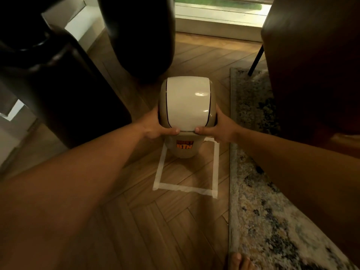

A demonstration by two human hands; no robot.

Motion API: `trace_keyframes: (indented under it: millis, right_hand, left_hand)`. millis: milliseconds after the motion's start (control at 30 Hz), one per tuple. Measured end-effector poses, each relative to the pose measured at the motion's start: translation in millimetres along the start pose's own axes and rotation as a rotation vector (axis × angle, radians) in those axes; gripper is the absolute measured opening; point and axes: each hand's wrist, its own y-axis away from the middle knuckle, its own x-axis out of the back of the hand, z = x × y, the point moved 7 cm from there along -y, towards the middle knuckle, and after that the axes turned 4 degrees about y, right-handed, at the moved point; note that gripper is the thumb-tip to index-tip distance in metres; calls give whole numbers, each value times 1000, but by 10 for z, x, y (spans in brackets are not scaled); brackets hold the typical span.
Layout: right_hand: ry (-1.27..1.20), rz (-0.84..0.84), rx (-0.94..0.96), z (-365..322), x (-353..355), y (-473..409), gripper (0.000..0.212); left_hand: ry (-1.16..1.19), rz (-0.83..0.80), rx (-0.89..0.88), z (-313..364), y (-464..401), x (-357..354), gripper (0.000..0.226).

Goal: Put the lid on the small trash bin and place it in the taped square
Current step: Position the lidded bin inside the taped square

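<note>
Here, small trash bin with swing lid on, clasped at both sides: left hand and right hand, fingers wrapped, thumbs pressed on lid's near edge. Base in far half of taped square; bare herringbone floor toward 6 o'clock. Rug at 3 o'clock, dark furniture at 9.
</note>
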Motion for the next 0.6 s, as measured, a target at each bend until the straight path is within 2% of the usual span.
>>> trace_keyframes:
  millis: [233, 600]
  right_hand:
    - [0, -12, -19, 37, -28, 325, 137]
    - [0, -5, -113, 108, -68, 931, 149]
  left_hand:
    - [-68, -30, 72, -22, 195, -144, 130]
    - [39, -19, 39, 57, 589, -457, 129]
